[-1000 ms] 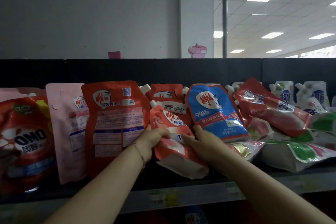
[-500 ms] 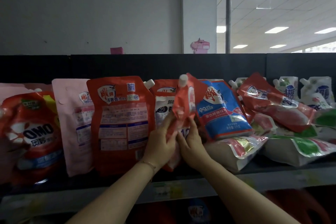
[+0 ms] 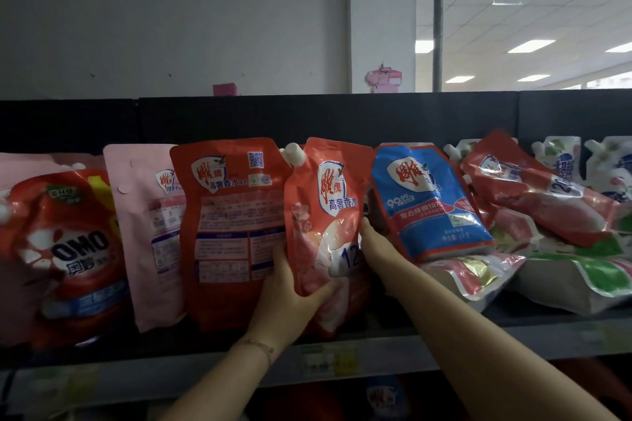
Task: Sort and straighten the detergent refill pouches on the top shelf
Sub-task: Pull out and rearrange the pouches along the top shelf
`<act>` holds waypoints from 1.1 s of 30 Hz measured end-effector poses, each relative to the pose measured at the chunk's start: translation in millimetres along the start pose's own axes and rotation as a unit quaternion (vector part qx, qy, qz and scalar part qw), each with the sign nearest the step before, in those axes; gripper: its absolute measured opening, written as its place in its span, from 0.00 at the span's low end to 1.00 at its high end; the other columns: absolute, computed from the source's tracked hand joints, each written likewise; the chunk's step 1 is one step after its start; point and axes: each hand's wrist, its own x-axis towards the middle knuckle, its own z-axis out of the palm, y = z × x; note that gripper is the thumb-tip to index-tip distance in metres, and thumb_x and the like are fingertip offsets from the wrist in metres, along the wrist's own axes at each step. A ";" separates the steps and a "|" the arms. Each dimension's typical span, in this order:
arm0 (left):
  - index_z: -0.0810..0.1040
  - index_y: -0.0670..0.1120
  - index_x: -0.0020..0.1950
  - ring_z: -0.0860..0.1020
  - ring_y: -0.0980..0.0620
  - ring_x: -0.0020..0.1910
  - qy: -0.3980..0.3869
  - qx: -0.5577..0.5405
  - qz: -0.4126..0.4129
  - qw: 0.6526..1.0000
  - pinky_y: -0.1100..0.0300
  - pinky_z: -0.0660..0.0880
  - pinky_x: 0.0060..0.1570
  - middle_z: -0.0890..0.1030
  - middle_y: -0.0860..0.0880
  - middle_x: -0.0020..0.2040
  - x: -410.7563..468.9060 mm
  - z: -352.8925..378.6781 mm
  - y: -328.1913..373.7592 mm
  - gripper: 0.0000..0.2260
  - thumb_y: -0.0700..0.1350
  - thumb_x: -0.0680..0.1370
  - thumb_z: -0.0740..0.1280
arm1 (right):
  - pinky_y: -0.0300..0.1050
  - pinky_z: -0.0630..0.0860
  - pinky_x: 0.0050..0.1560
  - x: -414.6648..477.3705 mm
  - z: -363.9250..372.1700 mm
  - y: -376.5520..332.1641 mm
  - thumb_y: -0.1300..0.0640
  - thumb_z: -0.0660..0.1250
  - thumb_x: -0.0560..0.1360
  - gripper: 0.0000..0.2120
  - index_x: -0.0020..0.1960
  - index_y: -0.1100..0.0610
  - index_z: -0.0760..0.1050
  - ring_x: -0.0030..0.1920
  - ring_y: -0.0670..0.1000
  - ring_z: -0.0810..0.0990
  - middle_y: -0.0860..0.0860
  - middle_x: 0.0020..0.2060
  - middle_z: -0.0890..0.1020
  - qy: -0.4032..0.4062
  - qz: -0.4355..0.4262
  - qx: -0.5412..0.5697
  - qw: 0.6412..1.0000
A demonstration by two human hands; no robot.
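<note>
Fingers (image 3: 278,258) of the left hand (image 3: 287,301) are wrapped round the lower left of the red pouch (image 3: 325,208), thumb across its front, so that hand is doing the carrying. The right hand (image 3: 376,249) sits against the pouch's right edge. Its fingers disappear behind the pouch, so honestly can't tell if it's pinching or just steadying.

The key bit: the pouch stands upright, long axis vertical, spout at the upper left and label facing out. It sits between the back-facing red pouch (image 3: 232,225) on its left and the leaning blue pouch (image 3: 427,202) on its right, and overlaps both a little. Its bottom edge looks right at the shelf (image 3: 513,338), but the left hand covers it. My guess is the next bit is just a straight drop into that gap. The left hand is underneath, so it's better placed.

Headcount, as best I can:
- same-brand red: three clear (the held one, the back-facing one, the tilted red pouch (image 3: 540,195) on the right heap)
- blue: one
- OMO pouch (image 3: 68,249): one
- pale pink pouch (image 3: 147,232): one for sure, maybe another peeking out far left
- white spouted pouches (image 3: 561,161) at the back right: at least three
- flat green-striped pouches (image 3: 581,277) under the heap: two or so, hard to separate
</note>
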 end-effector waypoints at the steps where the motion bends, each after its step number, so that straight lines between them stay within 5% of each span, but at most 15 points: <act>1: 0.57 0.53 0.73 0.74 0.70 0.50 0.003 -0.001 0.000 1.000 0.79 0.67 0.48 0.74 0.61 0.56 -0.1 0.1 -0.9 0.43 0.57 0.64 0.77 | 0.55 0.61 0.72 2.0 2.4 -0.9 0.36 0.45 0.80 0.35 0.73 0.62 0.65 0.69 0.61 0.68 0.60 0.70 0.69 0.001 -0.003 -0.011 1.000; 4: 0.59 0.51 0.73 0.74 0.67 0.52 0.015 0.002 0.009 1.000 0.80 0.66 0.50 0.76 0.58 0.58 -0.7 1.4 -5.4 0.41 0.55 0.66 0.77 | 0.55 0.64 0.70 5.7 3.3 -2.8 0.39 0.46 0.81 0.33 0.71 0.62 0.67 0.68 0.61 0.70 0.61 0.68 0.71 0.003 -0.011 -0.003 1.000; 9: 0.66 0.53 0.67 0.76 0.68 0.54 0.042 -0.008 0.034 0.999 0.78 0.68 0.52 0.78 0.59 0.56 0.5 3.7 -14.7 0.31 0.48 0.69 0.77 | 0.55 0.73 0.65 18.4 -6.5 -13.1 0.45 0.54 0.82 0.22 0.57 0.60 0.79 0.56 0.58 0.80 0.59 0.58 0.81 -0.070 0.017 0.178 0.981; 18: 0.67 0.47 0.60 0.80 0.63 0.49 0.048 -0.013 0.041 0.998 0.68 0.76 0.50 0.80 0.53 0.52 2.2 2.2 -19.2 0.24 0.44 0.70 0.76 | 0.54 0.68 0.67 31.7 -4.0 -3.5 0.26 0.43 0.73 0.42 0.69 0.55 0.70 0.66 0.59 0.73 0.58 0.65 0.75 -0.177 0.072 0.068 0.979; 22: 0.66 0.45 0.57 0.79 0.66 0.46 0.051 -0.004 0.043 0.998 0.74 0.73 0.44 0.80 0.54 0.49 2.8 3.0 -19.2 0.22 0.42 0.70 0.76 | 0.52 0.64 0.71 37.4 4.7 0.0 0.27 0.41 0.75 0.41 0.75 0.54 0.61 0.69 0.58 0.69 0.57 0.69 0.71 -0.186 0.061 0.066 0.978; 25: 0.66 0.45 0.56 0.78 0.68 0.44 0.060 0.010 0.055 0.997 0.77 0.71 0.41 0.79 0.54 0.46 3.0 4.3 -19.3 0.22 0.41 0.70 0.76 | 0.50 0.65 0.66 33.6 7.6 -2.5 0.33 0.38 0.78 0.38 0.73 0.57 0.65 0.69 0.59 0.69 0.59 0.69 0.72 -0.207 0.042 0.093 0.973; 29: 0.64 0.46 0.56 0.78 0.67 0.44 0.065 0.020 0.068 0.995 0.75 0.73 0.41 0.78 0.54 0.46 5.0 5.8 -19.5 0.24 0.44 0.70 0.76 | 0.42 0.73 0.53 37.5 28.0 -1.0 0.40 0.41 0.82 0.31 0.68 0.60 0.68 0.54 0.54 0.77 0.60 0.58 0.78 -0.164 -0.011 0.150 0.975; 31: 0.64 0.47 0.58 0.78 0.66 0.45 0.067 0.025 0.071 0.995 0.75 0.73 0.42 0.78 0.55 0.48 5.1 5.9 -20.8 0.25 0.46 0.70 0.76 | 0.43 0.71 0.61 36.8 36.1 -0.9 0.39 0.45 0.81 0.28 0.65 0.58 0.69 0.57 0.53 0.76 0.59 0.55 0.78 -0.123 -0.007 0.158 0.980; 33: 0.62 0.48 0.59 0.78 0.67 0.46 0.069 0.029 0.074 0.994 0.75 0.73 0.43 0.78 0.54 0.49 4.5 5.5 -19.7 0.27 0.47 0.70 0.76 | 0.49 0.65 0.71 44.2 36.4 5.6 0.36 0.52 0.79 0.33 0.70 0.61 0.67 0.66 0.55 0.71 0.57 0.64 0.74 -0.098 -0.001 0.150 0.984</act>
